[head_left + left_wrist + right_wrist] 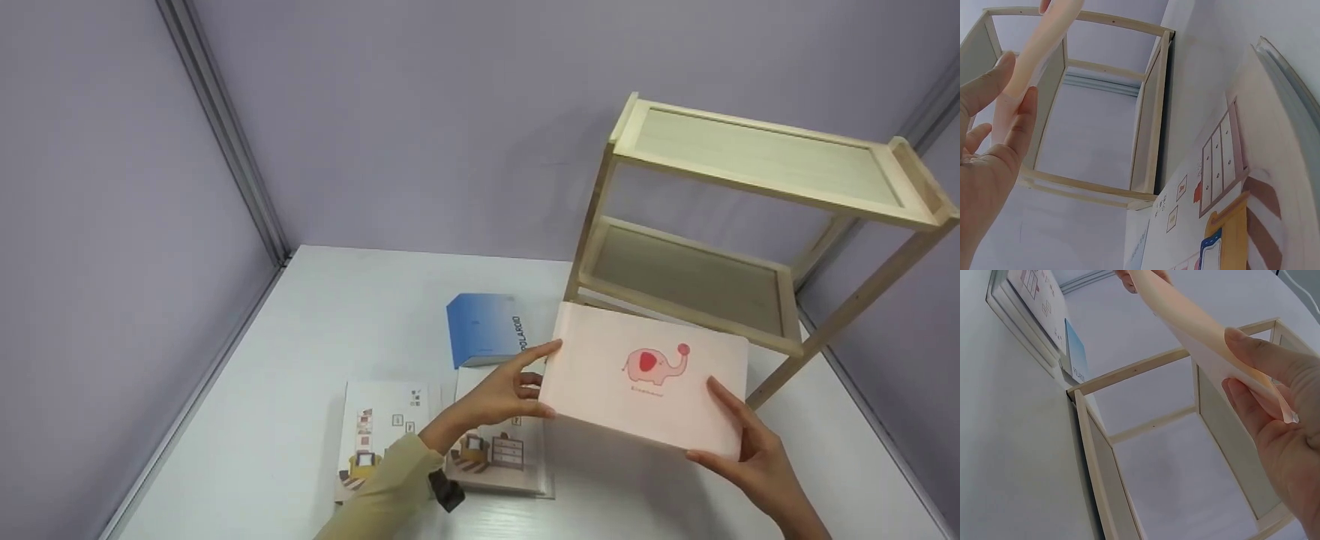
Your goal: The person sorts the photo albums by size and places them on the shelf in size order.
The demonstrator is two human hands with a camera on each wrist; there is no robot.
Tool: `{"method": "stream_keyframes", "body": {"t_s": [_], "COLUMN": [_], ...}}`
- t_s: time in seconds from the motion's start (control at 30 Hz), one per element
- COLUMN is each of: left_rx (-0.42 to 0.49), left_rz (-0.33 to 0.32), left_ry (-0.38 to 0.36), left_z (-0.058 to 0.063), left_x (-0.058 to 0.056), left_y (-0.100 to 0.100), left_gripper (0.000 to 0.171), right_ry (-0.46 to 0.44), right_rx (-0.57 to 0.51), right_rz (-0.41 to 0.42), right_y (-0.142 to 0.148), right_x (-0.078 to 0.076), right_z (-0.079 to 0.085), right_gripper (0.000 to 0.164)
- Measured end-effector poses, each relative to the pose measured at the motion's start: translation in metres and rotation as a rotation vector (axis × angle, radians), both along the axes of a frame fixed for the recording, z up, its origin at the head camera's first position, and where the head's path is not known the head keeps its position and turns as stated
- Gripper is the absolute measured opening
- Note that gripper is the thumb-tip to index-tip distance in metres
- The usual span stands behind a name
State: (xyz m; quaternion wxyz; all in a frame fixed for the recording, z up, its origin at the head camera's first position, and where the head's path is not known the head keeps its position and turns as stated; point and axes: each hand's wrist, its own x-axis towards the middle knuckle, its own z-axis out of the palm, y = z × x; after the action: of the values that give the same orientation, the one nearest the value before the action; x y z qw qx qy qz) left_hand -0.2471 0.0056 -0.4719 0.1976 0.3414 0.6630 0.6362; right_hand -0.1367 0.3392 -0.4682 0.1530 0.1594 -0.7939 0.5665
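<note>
A pale pink book (600, 375) with a red elephant on its cover is held up between both hands, in front of the wooden shelf. The left hand (495, 394) pinches its left edge, thumb and fingers on opposite faces in the left wrist view. At the lower right corner, the right hand (761, 461) grips it the same way, thumb on one face and fingers on the other in the right wrist view. Seen edge-on there, the pink book (1196, 332) looks thin and slightly bowed.
A two-level wooden shelf (757, 206) stands at the right. Beneath the left arm lie a white illustrated book (390, 405) and a stack of similar books (506, 476). Behind them is a blue album marked POLAROID (487, 326). Grey-lilac walls enclose the white table (262, 390).
</note>
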Motion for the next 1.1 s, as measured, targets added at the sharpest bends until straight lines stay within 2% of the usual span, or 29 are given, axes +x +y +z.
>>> {"method": "stream_keyframes", "body": {"t_s": [0.2, 0.27, 0.47, 0.63, 0.87, 1.1], "left_rx": [0.019, 0.029, 0.048, 0.053, 0.061, 0.054], "left_rz": [-0.014, -0.025, -0.047, -0.05, -0.051, -0.047], "left_ry": [0.0, -0.004, -0.001, -0.004, 0.03, 0.058], "left_z": [0.003, 0.004, 0.008, 0.01, 0.012, 0.016], "left_x": [0.0, 0.0, 0.0, 0.0, -0.001, -0.003], "left_y": [0.0, 0.0, -0.001, -0.001, 0.001, 0.003], "left_gripper": [0.092, 0.091, 0.091, 0.09, 0.09, 0.09], "right_ry": [-0.035, -0.038, 0.011, 0.047, 0.074, 0.065], "right_rx": [0.034, 0.016, 0.013, 0.024, -0.002, 0.096], "right_rz": [0.01, 0.035, 0.111, 0.102, 0.063, 0.028], "right_y": [0.003, 0.003, 0.005, 0.004, 0.005, 0.006], "right_x": [0.002, 0.002, 0.003, 0.002, 0.001, -0.001], "right_z": [0.002, 0.003, 0.004, 0.005, 0.005, 0.007], "right_gripper": [0.089, 0.089, 0.09, 0.092, 0.095, 0.097]}}
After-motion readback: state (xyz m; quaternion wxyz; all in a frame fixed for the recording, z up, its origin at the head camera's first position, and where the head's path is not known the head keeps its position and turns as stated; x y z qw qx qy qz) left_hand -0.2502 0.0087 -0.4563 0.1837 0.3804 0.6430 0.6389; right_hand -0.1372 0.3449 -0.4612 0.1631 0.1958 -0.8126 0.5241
